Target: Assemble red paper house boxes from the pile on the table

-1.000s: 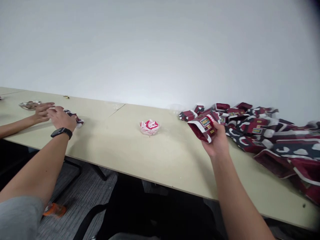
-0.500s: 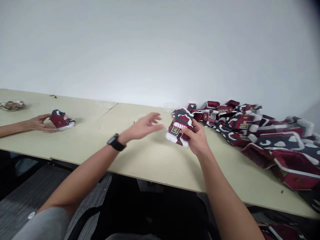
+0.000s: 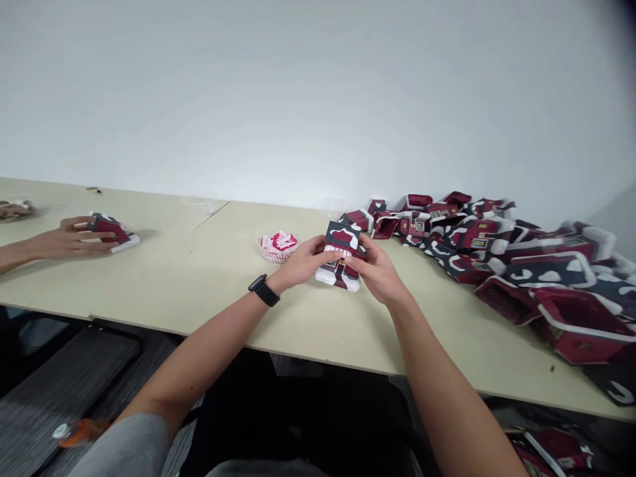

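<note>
A small toy house point(image 3: 344, 233), dark red with a grey snow-patched roof and a white base, is held up over the table between both my hands. My left hand point(image 3: 305, 260) grips its left side, thumb across the red-and-white striped awning point(image 3: 334, 253) on the front. On the other side, my right hand point(image 3: 378, 268) is closed round the house, its thumb also at the awning. A clear bowl point(image 3: 279, 255) of red-and-white striped pieces stands just left of my left hand. The backs of the fingers are hidden behind the house.
Many similar houses lie in a heap point(image 3: 477, 242) along the right of the table point(image 3: 199, 291). At the left, another person's hand point(image 3: 69, 238) holds a similar house point(image 3: 116, 232). A bottle point(image 3: 82, 432) is below, beside my left arm; a chair point(image 3: 69, 384) stands lower left.
My left hand has moved right and closed on the house, which is now held in both hands and more upright. The bowl of striped pieces has come into view.
</note>
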`<action>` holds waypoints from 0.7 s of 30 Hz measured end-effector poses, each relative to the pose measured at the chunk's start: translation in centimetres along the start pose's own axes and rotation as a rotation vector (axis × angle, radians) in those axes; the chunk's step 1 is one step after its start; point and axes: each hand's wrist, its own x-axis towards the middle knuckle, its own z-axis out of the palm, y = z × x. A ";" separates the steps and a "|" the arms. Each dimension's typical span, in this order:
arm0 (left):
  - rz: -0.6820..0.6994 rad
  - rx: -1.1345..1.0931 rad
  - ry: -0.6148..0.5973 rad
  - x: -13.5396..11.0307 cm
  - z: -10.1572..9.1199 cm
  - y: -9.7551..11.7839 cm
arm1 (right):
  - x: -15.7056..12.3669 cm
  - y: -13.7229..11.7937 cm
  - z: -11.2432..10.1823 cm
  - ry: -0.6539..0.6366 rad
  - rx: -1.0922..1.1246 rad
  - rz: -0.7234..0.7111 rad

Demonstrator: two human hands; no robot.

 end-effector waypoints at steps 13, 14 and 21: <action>0.001 -0.002 0.021 0.0 0.1 -1.9 | 0.1 -0.2 -0.4 -0.004 -0.037 0.012; -0.001 -0.021 0.018 0.0 0.1 -2.2 | 0.1 -0.3 -0.4 -0.004 -0.044 0.022; 0.034 0.025 0.119 -0.2 0.8 -3.3 | 1.5 -0.4 -2.8 0.071 -0.141 0.060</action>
